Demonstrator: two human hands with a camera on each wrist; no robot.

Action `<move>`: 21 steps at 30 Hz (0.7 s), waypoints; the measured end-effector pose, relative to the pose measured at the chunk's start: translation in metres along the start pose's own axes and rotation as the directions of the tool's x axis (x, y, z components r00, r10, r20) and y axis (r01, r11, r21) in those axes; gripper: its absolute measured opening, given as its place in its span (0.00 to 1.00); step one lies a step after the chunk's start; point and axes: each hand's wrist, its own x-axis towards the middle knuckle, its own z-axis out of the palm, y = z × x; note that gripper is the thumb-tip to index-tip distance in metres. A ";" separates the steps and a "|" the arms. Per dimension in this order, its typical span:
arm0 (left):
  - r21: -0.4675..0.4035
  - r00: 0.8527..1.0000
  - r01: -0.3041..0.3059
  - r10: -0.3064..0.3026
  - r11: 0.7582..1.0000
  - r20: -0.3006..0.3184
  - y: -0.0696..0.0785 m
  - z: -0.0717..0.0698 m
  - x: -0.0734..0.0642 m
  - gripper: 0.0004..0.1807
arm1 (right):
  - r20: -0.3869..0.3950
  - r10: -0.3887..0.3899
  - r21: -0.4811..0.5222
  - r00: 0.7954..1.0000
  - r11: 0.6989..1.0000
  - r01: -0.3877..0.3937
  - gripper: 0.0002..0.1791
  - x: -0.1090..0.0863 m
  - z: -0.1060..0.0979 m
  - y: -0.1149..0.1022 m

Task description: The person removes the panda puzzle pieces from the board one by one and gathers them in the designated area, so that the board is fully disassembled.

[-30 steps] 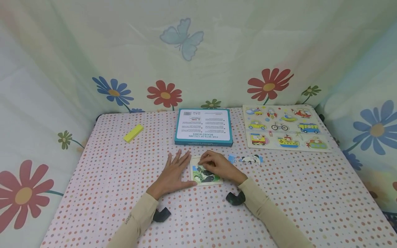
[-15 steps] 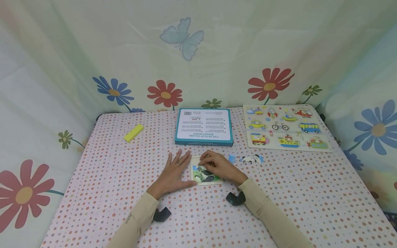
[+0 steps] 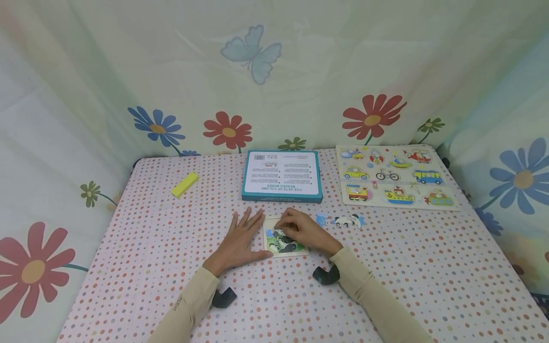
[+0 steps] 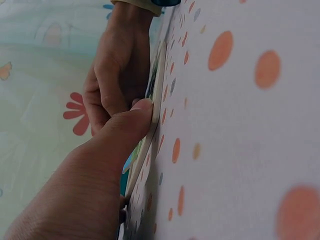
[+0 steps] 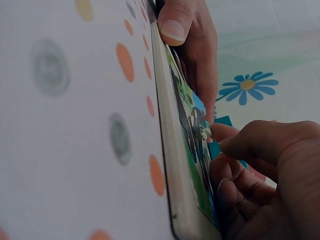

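Note:
A small square jigsaw board (image 3: 296, 254) with a panda picture in green, black and blue lies on the table in front of the person. My left hand (image 3: 240, 243) lies at its left with the fingers spread, and the thumb (image 4: 142, 110) rests on the board's near edge. Over the upper part of the board, my right hand (image 3: 303, 229) has its fingers curled. In the right wrist view its thumb and forefinger pinch a puzzle piece (image 5: 204, 131) close to the picture. Loose panda pieces (image 3: 346, 221) lie to the right of the board.
A teal and white box (image 3: 282, 174) stands behind the board. At the back right lies a wooden vehicle puzzle (image 3: 375, 188), and a yellow block (image 3: 185, 184) is at the back left. Flowered curtains (image 3: 180, 71) enclose the dotted tablecloth (image 3: 266, 305).

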 end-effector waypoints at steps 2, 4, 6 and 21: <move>0.000 1.000 0.005 -0.005 1.000 0.003 0.000 0.000 0.000 0.58 | 0.000 0.012 0.007 1.000 1.000 -0.012 0.11 0.000 0.000 -0.001; -0.002 1.000 0.007 -0.007 1.000 0.006 0.000 0.000 0.000 0.58 | 0.003 0.017 -0.002 1.000 1.000 -0.017 0.11 0.000 0.000 -0.001; -0.004 1.000 0.006 -0.006 1.000 0.004 0.000 0.000 0.000 0.58 | 0.004 0.017 -0.018 1.000 1.000 -0.017 0.11 0.001 -0.001 -0.002; 0.003 1.000 0.004 -0.004 1.000 0.004 0.000 0.000 -0.001 0.58 | 0.004 0.004 -0.076 1.000 0.997 -0.003 0.11 0.001 0.003 -0.001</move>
